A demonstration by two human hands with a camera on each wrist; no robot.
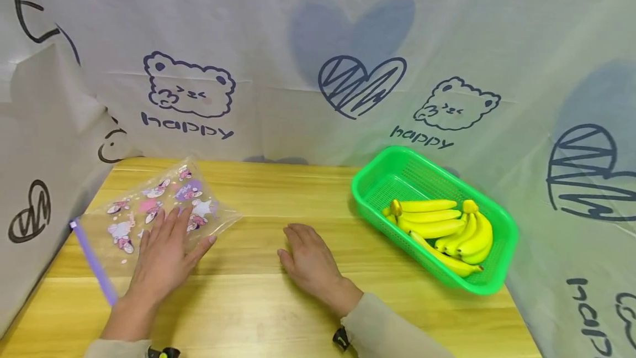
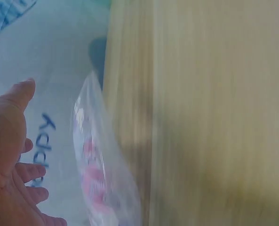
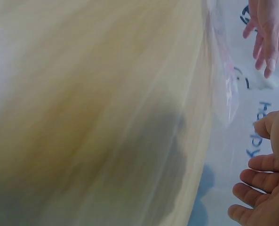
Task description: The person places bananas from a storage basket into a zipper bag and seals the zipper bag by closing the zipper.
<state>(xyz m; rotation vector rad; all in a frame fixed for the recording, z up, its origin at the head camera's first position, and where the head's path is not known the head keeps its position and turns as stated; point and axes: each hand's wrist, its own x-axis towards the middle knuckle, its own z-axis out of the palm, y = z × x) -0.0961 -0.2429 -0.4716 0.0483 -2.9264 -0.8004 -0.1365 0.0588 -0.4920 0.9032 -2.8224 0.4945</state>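
Clear plastic bag (image 1: 144, 203) lies on worktop (image 1: 258, 308); left hand (image 1: 166, 258) over it, fingers extended, free; right hand (image 1: 313, 261) between bag and green basket (image 1: 512, 236) of bananas (image 1: 432, 229), likewise free.

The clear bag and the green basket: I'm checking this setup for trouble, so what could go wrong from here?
The left hand is over the clear bag without gripping it, so the bag might slide or crumple if brushed. The green basket hides part of the right edge of the table in the head view; if it overhangs, a bump could tip it. The bananas lie close together, so lifting some might drag others.
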